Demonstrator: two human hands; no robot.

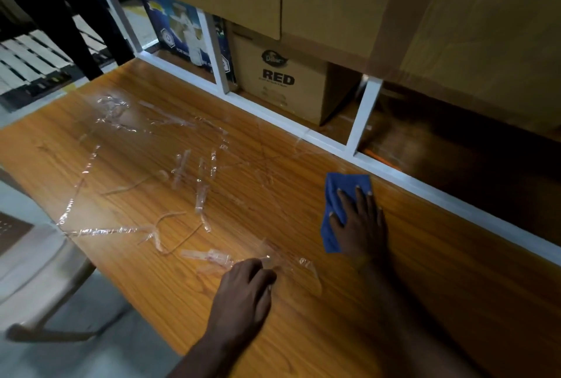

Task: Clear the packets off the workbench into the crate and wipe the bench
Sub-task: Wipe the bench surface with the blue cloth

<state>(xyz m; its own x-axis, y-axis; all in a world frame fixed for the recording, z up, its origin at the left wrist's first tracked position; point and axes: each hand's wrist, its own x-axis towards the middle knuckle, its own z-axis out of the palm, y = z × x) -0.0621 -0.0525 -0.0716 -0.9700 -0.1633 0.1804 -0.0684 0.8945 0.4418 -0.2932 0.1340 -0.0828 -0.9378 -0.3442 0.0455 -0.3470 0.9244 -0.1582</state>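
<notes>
A wooden workbench (425,256) runs from upper left to lower right. My right hand (361,226) lies flat on a folded blue cloth (337,195) near the bench's far edge, pressing it onto the wood. My left hand (243,295) rests near the front edge, fingers curled at a crumpled bit of clear plastic film (273,262). Strips of clear tape (200,183) and film stick to the bench's left half. No packets or crate are in view.
White shelf frame (364,110) borders the far edge of the bench, holding a cardboard box marked RED (282,80) and a blue printed box (182,31). Big taped cartons (425,7) hang above. A chair (39,271) stands at lower left. A person's legs (69,19) stand at top left.
</notes>
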